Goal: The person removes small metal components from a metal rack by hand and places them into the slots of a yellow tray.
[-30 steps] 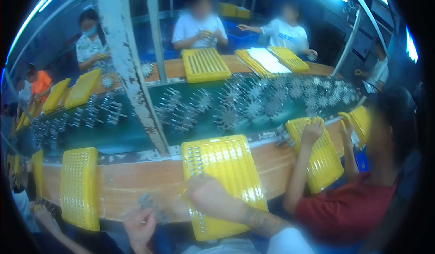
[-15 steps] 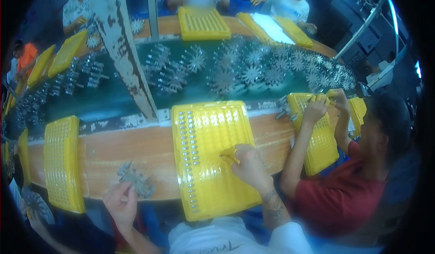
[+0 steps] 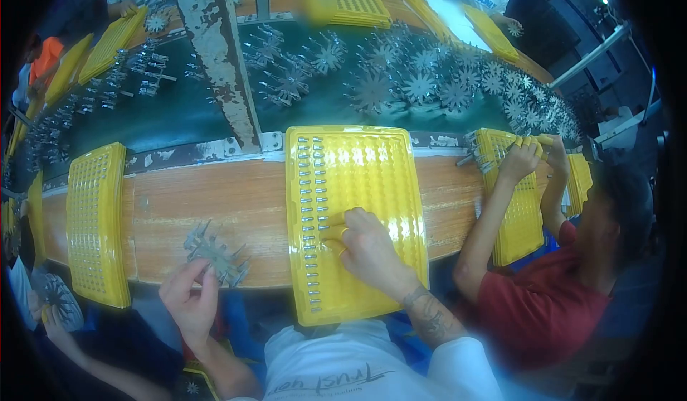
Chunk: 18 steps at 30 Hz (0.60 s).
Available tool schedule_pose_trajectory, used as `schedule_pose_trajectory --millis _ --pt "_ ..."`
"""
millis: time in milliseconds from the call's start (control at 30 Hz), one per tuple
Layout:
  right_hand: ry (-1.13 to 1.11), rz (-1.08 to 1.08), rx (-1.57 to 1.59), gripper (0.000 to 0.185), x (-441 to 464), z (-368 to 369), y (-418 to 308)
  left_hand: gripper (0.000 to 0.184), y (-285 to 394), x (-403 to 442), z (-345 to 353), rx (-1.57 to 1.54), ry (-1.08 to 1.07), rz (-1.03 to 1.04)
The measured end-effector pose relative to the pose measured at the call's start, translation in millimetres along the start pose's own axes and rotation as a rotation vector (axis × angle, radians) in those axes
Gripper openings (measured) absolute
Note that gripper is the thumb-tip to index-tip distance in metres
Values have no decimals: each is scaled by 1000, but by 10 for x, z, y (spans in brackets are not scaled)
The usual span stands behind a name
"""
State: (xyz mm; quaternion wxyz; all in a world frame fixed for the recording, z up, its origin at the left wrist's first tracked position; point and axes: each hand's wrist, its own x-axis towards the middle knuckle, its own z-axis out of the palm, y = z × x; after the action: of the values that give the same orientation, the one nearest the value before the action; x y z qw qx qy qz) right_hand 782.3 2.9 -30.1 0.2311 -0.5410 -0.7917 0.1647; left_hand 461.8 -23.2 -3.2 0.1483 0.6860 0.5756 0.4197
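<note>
Green conveyor belt (image 3: 175, 117): the broadest feature, crossing ahead of me beneath spiky clusters of metal parts (image 3: 420, 86). Wooden worktop (image 3: 179, 200): the curved strip on my side of the belt. Yellow tray (image 3: 358, 293): lies flat on the worktop directly before me, its near edge by my body; its grid is filled only at the left, the remainder standing bare. Right hand (image 3: 371, 249): bent over the tray's middle, yellow-covered fingertips (image 3: 335, 221) at the lower end of the second column; I cannot tell whether they pinch anything. Left hand (image 3: 190, 297): left of the tray, thumb and forefinger apparently pressed together on the near edge of a toothed metal wheel (image 3: 213, 253), which sits tilted over the worktop's front edge. Metal pins (image 3: 305, 182): the smallest parts, one long column at the far left, a shorter one just beside it. The step in hand, I judge, is seating pins down this second column; the next move calls for lining a pin up with the next bare slot, without knocking its neighbours.
</note>
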Motion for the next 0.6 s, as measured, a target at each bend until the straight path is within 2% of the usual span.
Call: schedule_pose_trajectory --millis 67,133,267,367,433,600 --pt "-48 -16 -45 14 22 47 -36 16 29 -2 21 -34 -23 -26" --pt "-39 62 -118 11 35 72 -59 17 36 -19 44 -28 2 -53" --pt "-3 61 -75 7 61 192 -38 18 -132 -119 82 -5 48 -80" --pt "-3 53 -71 6 78 194 -71 19 -354 -186 71 -89 13 -69" --pt "-5 76 -117 6 72 170 -35 19 -456 -185 78 -11 -56 -127" --pt "-68 83 -204 8 113 209 -49 17 -550 -162 188 -136 -46 -109"
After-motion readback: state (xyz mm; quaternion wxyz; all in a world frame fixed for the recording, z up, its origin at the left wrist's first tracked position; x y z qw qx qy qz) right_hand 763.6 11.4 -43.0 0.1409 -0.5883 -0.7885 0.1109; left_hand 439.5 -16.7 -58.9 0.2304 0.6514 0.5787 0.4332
